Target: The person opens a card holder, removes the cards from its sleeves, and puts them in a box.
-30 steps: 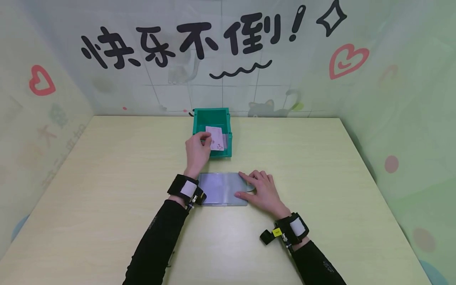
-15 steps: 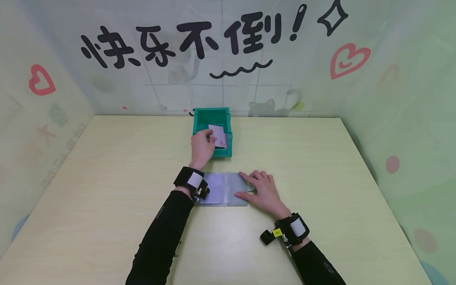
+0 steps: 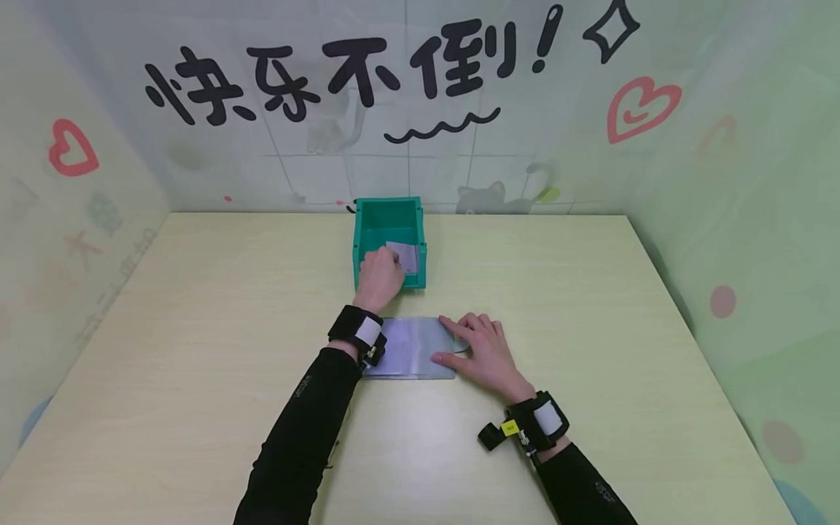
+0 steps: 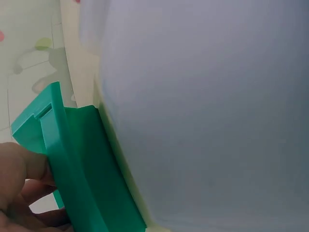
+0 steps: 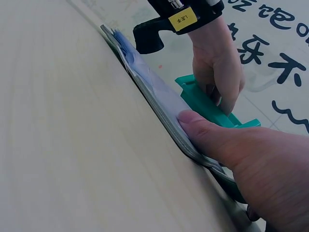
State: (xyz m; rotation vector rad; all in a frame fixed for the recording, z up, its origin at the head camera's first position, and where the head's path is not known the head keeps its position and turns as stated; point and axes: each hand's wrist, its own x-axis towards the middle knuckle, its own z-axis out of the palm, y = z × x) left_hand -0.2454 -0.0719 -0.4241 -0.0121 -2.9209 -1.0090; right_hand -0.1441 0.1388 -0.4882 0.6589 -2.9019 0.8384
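Note:
In the head view my left hand [image 3: 380, 281] reaches down into the small green plastic bin [image 3: 390, 213]. A pale pink card [image 3: 404, 257] lies in the bin beside the fingers. In the left wrist view the curled fingers [image 4: 29, 169] are partly behind the bin's wall, so whether they pinch a card cannot be seen. My right hand [image 3: 485, 357] rests on the right end of a small card album [image 3: 410, 348] with clear and lilac plastic pages. Its thumb [image 5: 193, 121] presses on the top page, and the index finger lies near the upper corner.
A light wooden table [image 3: 216, 350] carries the bin and the album. The bin stands behind the album, close to the printed back wall [image 3: 315, 168]. The left forearm [image 3: 302, 430] passes over the album's left end.
My left hand has moved right and deeper into the bin. The pink card that it held raised now appears lower and partly hidden by the hand. The right hand and album have stayed in place.

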